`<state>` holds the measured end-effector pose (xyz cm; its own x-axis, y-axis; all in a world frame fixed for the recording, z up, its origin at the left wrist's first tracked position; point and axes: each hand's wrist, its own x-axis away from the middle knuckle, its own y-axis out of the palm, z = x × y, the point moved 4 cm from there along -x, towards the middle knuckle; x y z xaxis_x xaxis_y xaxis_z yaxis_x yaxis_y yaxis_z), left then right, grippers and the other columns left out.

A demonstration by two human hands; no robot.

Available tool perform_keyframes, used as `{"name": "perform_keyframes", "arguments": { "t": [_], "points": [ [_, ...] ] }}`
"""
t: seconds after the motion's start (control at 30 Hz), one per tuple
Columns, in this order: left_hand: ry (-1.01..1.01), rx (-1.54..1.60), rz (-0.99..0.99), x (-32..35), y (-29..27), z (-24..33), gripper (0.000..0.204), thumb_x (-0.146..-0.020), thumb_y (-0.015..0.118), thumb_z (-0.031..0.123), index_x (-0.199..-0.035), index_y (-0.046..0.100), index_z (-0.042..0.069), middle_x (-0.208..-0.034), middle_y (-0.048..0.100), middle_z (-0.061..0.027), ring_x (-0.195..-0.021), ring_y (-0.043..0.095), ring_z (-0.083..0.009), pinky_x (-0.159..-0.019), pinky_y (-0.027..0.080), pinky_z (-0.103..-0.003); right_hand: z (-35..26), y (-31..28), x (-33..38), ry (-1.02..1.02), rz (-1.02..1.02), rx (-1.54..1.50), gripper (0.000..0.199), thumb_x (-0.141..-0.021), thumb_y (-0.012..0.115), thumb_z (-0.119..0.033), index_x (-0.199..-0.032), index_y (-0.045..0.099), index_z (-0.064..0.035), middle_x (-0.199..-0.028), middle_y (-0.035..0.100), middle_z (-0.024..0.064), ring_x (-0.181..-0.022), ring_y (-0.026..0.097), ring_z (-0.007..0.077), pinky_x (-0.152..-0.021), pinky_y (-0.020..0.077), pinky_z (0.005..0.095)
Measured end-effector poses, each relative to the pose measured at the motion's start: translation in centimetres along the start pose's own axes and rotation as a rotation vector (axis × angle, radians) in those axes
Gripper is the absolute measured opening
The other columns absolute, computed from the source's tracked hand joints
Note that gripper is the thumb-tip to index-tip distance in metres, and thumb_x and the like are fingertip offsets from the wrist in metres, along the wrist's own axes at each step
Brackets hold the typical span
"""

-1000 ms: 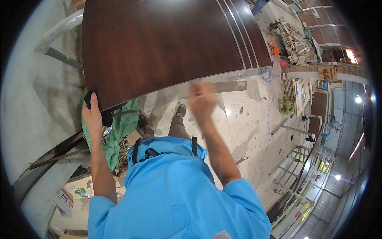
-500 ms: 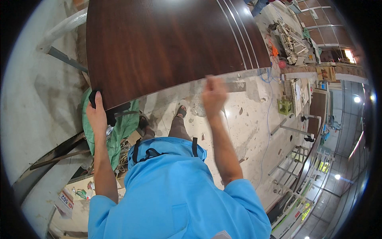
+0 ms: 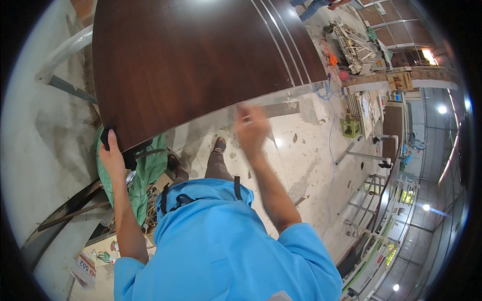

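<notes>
A large dark brown wood-grain panel (image 3: pixel 191 65) with silvery stripes near its right end lies in front of me. At its near left corner my left hand (image 3: pixel 112 156) is closed on a small black piece (image 3: pixel 105 138), thumb on top. What kind of piece it is, I cannot make out. My right hand (image 3: pixel 252 129) hangs just off the panel's near edge, around its middle. Its fingers are curled and blurred by motion; a small pale spot shows among them, too unclear to name.
Green sheeting (image 3: pixel 155 173) hangs below the left corner, near my feet. A white-wrapped tube (image 3: pixel 65 52) stands at the left. On the floor to the right are a blue hose (image 3: pixel 331 150), a green crate (image 3: pixel 350 127) and metal frames (image 3: pixel 369 155). Another person's legs (image 3: pixel 314 9) show beyond the panel.
The view has shifted, so the panel sits slightly further left. My right hand has moved left and a little nearer to me along the edge. My left hand stays at the corner.
</notes>
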<state>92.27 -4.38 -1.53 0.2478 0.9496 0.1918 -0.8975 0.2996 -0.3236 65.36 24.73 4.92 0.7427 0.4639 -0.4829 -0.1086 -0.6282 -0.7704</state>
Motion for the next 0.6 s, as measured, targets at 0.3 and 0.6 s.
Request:
{"name": "perform_keyframes", "arguments": {
  "t": [0.3,0.6],
  "points": [
    [-0.251,0.238,0.099,4.5,1.6,-1.2,0.066,-0.096,0.076,0.041,-0.138,0.059,-0.006,-0.131,0.067,-0.0134,-0.115,0.062,-0.0229,-0.104,0.047,-0.036,8.0,-6.8,-8.2,0.481,0.013,-0.998,0.016,-0.101,0.067,-0.004,-0.116,0.070,0.0002,-0.098,0.070,0.0015,-0.082,0.061,0.0052,-0.070,0.0465,0.0227],
    [-0.264,0.505,0.287,8.6,3.9,-1.8,0.044,-0.097,0.078,0.035,-0.123,0.066,0.002,-0.097,0.067,0.0007,-0.082,0.057,-0.0082,-0.072,0.046,-0.027,-11.8,8.3,-12.2,-0.223,-1.079,-1.070,0.016,-0.094,0.070,0.002,-0.109,0.073,-0.0014,-0.095,0.071,0.0019,-0.089,0.065,0.0100,-0.078,0.0516,0.0261]
  ]
}}
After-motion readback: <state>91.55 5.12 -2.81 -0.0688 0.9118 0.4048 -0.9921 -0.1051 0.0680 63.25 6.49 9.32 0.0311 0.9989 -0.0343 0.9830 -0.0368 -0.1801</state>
